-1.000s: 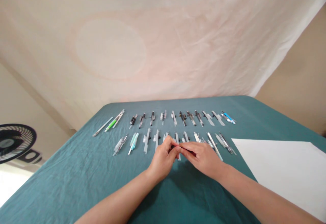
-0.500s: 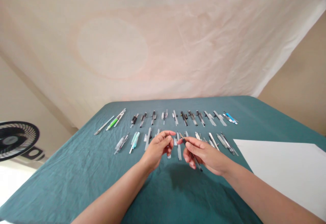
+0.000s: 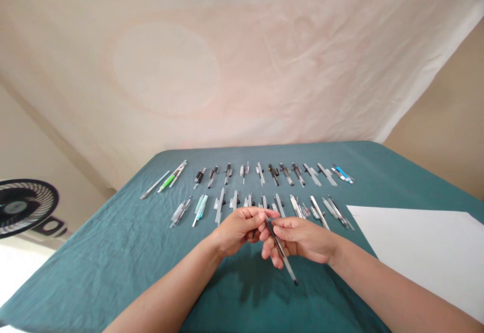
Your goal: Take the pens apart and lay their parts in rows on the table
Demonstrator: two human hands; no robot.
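A pen with a clear barrel, a dark grip and a dark end plug slants between my hands above the cloth. My right hand is closed on its grip section, thumb on top. The thumb and forefinger of my left hand pinch at the pen's tip, which they partly cover. A small dark piece shows under the curled fingers of the left hand; its kind cannot be made out. Just beyond the hands lies the near row of disassembled pens, with clear barrels and caps side by side.
A green cloth covers the table. Farther back runs a second row of pen parts, with a green pen at left and a blue one at right. White paper lies at the right. A black fan stands at the left.
My left hand has moved right and closed at the pen's tip. My right hand has come slightly lower, and more of the pen's barrel sticks out below it.
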